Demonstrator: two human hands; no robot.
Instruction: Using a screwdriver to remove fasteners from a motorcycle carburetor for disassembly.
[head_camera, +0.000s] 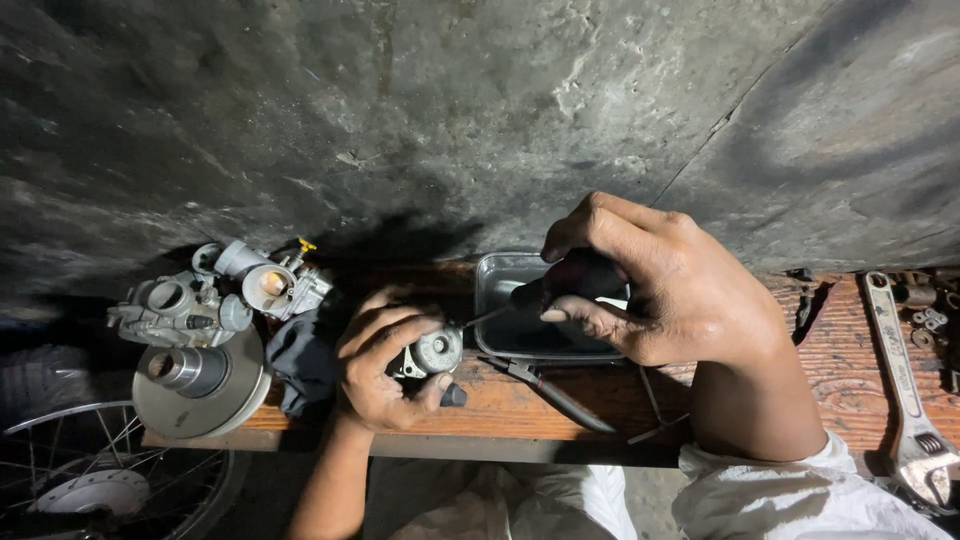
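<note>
wooden tabletop (850, 370) carries the work. left hand (385, 365) has its grip clamped around a small metal carburetor part (435, 352) at the tabletop's front edge. right hand (650, 285) has its grip closed on a black-handled screwdriver (560, 285), tip touching the part, above a metal tray (500, 290). carburetors (215, 295), pliers (550, 392) and an adjustable wrench (905, 390) lie nearby.

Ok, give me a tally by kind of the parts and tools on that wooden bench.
Carburetors: 2, one loose and one in the left hand
Pulley disc: 1
Screwdriver in the right hand: 1
Adjustable wrench: 1
Pliers: 1
Metal tray: 1
Dark rag: 1
Total: 8
</note>
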